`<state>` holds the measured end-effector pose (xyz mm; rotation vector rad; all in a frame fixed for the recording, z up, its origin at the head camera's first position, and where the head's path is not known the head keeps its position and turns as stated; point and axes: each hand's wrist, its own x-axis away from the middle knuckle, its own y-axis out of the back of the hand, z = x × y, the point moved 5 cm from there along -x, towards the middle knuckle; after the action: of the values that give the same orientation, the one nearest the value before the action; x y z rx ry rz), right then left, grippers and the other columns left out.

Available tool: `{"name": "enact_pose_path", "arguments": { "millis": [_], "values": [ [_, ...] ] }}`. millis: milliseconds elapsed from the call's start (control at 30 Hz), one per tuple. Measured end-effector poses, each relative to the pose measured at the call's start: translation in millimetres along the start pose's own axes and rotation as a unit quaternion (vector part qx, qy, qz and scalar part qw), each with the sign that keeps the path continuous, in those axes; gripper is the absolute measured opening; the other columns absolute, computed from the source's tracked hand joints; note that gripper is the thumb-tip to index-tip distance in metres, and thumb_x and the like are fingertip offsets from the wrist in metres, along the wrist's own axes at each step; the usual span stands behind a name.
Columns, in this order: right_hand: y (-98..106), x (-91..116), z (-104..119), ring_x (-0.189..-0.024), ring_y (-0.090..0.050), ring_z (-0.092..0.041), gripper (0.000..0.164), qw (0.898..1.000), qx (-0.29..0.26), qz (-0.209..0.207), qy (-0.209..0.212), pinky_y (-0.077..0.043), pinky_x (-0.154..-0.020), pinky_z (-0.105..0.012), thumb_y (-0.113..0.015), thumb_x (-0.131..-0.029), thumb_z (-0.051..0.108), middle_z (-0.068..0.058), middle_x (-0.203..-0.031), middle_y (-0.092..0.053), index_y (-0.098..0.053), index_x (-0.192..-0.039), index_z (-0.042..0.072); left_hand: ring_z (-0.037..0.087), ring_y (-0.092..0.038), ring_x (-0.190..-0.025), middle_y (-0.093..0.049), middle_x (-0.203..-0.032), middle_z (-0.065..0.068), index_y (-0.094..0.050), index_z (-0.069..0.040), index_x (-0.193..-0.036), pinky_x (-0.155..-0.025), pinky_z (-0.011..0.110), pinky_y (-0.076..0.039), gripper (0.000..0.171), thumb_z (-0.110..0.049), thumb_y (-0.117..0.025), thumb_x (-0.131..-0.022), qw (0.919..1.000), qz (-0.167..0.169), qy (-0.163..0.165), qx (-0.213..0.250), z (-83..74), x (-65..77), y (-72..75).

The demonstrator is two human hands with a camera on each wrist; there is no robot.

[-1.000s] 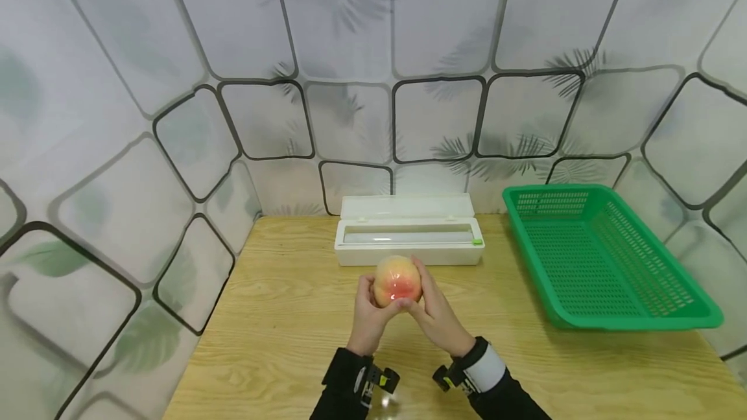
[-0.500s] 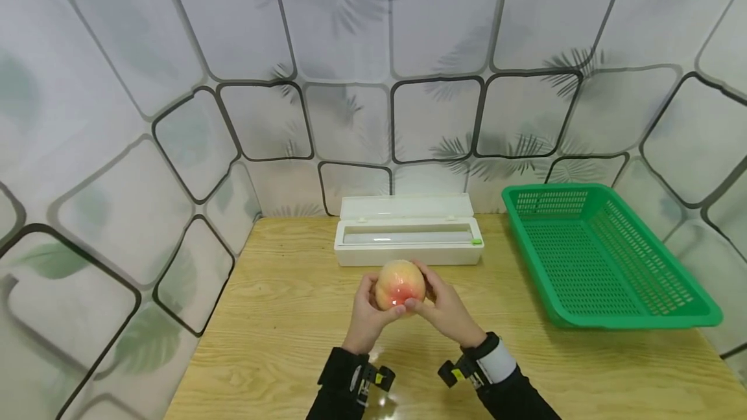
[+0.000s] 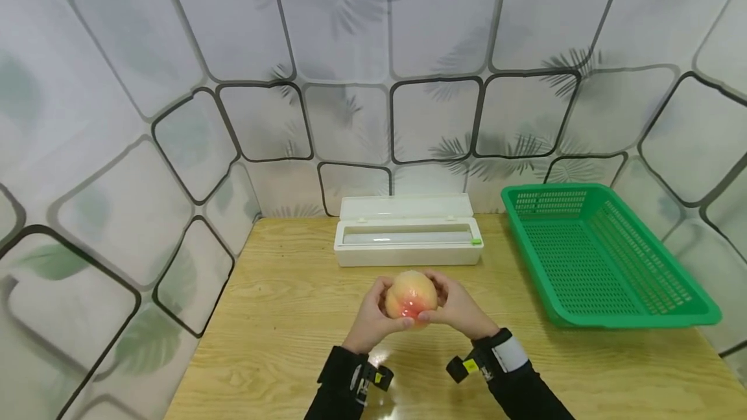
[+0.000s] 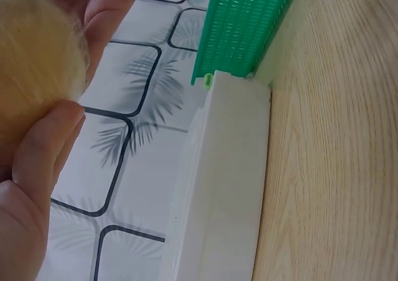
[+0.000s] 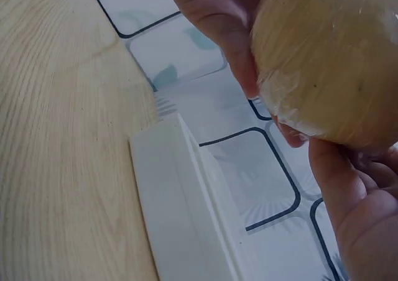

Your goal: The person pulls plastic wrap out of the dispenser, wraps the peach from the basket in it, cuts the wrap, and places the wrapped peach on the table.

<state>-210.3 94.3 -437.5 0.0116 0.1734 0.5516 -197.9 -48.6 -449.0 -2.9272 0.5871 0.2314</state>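
Both hands hold a yellow and red peach [image 3: 411,295] above the table, in front of the white box. Clear plastic film wraps the fruit, with creases showing in the right wrist view on the peach [image 5: 329,69]. My left hand [image 3: 371,317] grips its left side, thumb across the lower front. On the other side my right hand [image 3: 461,310] grips it, thumb at the lower right. In the head view the fingers behind the peach are partly hidden.
A long white cling film dispenser [image 3: 408,255] stands at the back of the wooden table [image 3: 280,336], lid raised, with a small green slider [image 3: 476,242] at its right end. A green plastic basket [image 3: 633,319] sits at the right. Patterned cloth walls enclose the table.
Both hands have brought the peach slightly to the right and nearer to me. The right wrist has shifted to the right. Dispenser and basket stay in place.
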Motion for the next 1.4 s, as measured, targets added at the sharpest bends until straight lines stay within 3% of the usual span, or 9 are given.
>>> {"name": "enact_pose_path", "arguments": {
  "millis": [167, 333, 400, 533, 667, 767, 1000, 1233, 1400],
  "values": [
    [0, -1, -8, -0.099, -0.050, -0.020, 0.065, 0.998, -0.053, -0.022, -0.011, -0.045, -0.081, -0.030, -0.069, -0.075, 0.010, -0.019, -0.114, -0.043, -0.032, -0.124, -0.010, 0.021, -0.051, -0.096, -0.049, -0.109, 0.012, -0.040, 0.003, -0.117, -0.078, 0.032, -0.046, 0.058, -0.012, -0.073, -0.072, 0.9997, 0.006, 0.020, -0.009, 2.0, -4.6, 0.1],
    [2, 0, -9, -0.101, -0.048, -0.016, 0.064, 0.991, -0.074, -0.112, -0.027, -0.043, -0.083, -0.025, -0.067, -0.076, 0.005, -0.021, -0.117, -0.039, -0.028, -0.125, -0.010, 0.024, -0.049, -0.104, -0.043, -0.122, 0.016, -0.033, 0.002, -0.128, -0.080, 0.032, -0.045, 0.070, -0.022, -0.071, -0.074, 0.9961, -0.070, 0.055, -0.001, 4.7, -8.3, -0.7],
    [2, 1, -7, -0.102, -0.046, -0.017, 0.063, 0.987, -0.071, -0.145, -0.026, -0.043, -0.083, -0.023, -0.065, -0.077, 0.002, -0.021, -0.119, -0.037, -0.027, -0.126, -0.008, 0.024, -0.051, -0.102, -0.046, -0.119, 0.018, -0.032, 0.003, -0.128, -0.080, 0.033, -0.046, 0.070, -0.026, -0.069, -0.076, 0.9927, -0.099, 0.068, 0.015, 6.3, -8.6, -3.6],
    [3, 2, -5, -0.104, -0.044, -0.019, 0.071, 0.982, -0.057, -0.178, -0.010, -0.042, -0.083, -0.024, -0.065, -0.075, 0.000, -0.018, -0.119, -0.037, -0.021, -0.130, -0.001, 0.022, -0.056, -0.094, -0.053, -0.109, 0.019, -0.033, 0.007, -0.123, -0.079, 0.036, -0.047, 0.065, -0.030, -0.065, -0.080, 0.9864, -0.121, 0.080, 0.077, 8.5, -8.2, -12.4],
    [0, 1, -5, -0.106, -0.041, -0.026, 0.077, 0.984, -0.047, -0.173, 0.015, -0.044, -0.082, -0.028, -0.066, -0.074, 0.001, -0.017, -0.121, -0.035, -0.016, -0.133, 0.004, 0.021, -0.052, -0.101, -0.049, -0.114, 0.018, -0.033, 0.007, -0.124, -0.084, 0.035, -0.044, 0.061, -0.026, -0.063, -0.082, 0.9807, -0.128, 0.061, 0.135, 6.4, -7.5, -18.1],
    [-5, -1, -5, -0.107, -0.039, -0.027, 0.075, 0.985, -0.051, -0.164, 0.032, -0.044, -0.081, -0.030, -0.065, -0.075, 0.001, -0.016, -0.124, -0.032, -0.017, -0.133, 0.003, 0.020, -0.049, -0.105, -0.047, -0.117, 0.016, -0.034, 0.006, -0.125, -0.086, 0.033, -0.042, 0.057, -0.022, -0.062, -0.084, 0.9813, -0.124, 0.036, 0.143, 4.0, -6.6, -19.1],
    [-7, -1, -9, -0.099, -0.045, -0.015, 0.057, 0.976, -0.122, -0.169, 0.061, -0.042, -0.082, -0.025, -0.062, -0.079, 0.021, -0.011, -0.114, -0.040, -0.030, -0.124, 0.004, 0.024, -0.040, -0.117, -0.036, -0.131, 0.017, -0.025, 0.001, -0.136, -0.092, 0.031, -0.037, 0.069, -0.018, -0.064, -0.081, 0.9927, -0.068, -0.034, 0.093, -3.1, -7.7, -18.7],
    [-5, 1, -9, -0.093, -0.049, -0.015, 0.056, 0.978, -0.127, -0.150, 0.064, -0.044, -0.079, -0.027, -0.063, -0.079, 0.030, -0.011, -0.107, -0.046, -0.036, -0.120, 0.002, 0.023, -0.044, -0.113, -0.043, -0.126, 0.014, -0.037, -0.003, -0.132, -0.090, 0.031, -0.039, 0.066, -0.018, -0.069, -0.076, 0.9961, -0.065, -0.034, 0.049, -5.6, -6.8, -15.1],
    [-3, 2, -4, -0.096, -0.047, -0.018, 0.052, 0.983, -0.091, -0.155, 0.019, -0.041, -0.081, -0.030, -0.061, -0.082, 0.022, -0.011, -0.109, -0.046, -0.036, -0.122, -0.001, 0.022, -0.048, -0.108, -0.046, -0.121, 0.015, -0.037, 0.000, -0.130, -0.087, 0.031, -0.042, 0.065, -0.020, -0.069, -0.076, 0.9954, -0.070, -0.035, 0.056, -5.5, -6.1, -13.3]
  ]
}}
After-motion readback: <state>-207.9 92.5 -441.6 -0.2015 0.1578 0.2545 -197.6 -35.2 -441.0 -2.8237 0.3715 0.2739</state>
